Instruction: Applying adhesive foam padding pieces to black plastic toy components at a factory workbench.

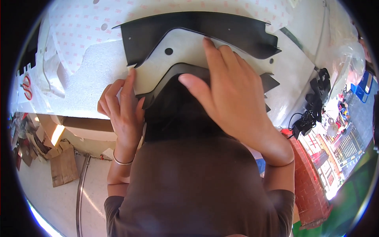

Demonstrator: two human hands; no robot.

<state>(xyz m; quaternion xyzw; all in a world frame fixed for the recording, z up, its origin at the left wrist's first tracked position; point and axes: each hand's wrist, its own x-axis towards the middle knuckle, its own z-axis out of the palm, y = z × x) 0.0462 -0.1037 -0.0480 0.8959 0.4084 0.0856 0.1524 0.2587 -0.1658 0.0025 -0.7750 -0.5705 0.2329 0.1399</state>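
Note:
A black, curved sheet panel with a peaked inner edge and notched ends lies on the white work surface. Below it runs a pale angled strip with a round dark spot. Nearer me is a second black panel, partly covered by my right hand. My left hand sits at the left end; its index fingertip touches the far panel's lower left corner, the other fingers curl, and the thumb is by the near panel. My right hand lies spread over the strip, index fingertip on the far panel's inner edge.
Printed backing film and white foam sheet cover the surface behind and left. Red-handled scissors lie far left. Black cables and a clear plastic bag are at right. Cardboard lies below the table's left edge.

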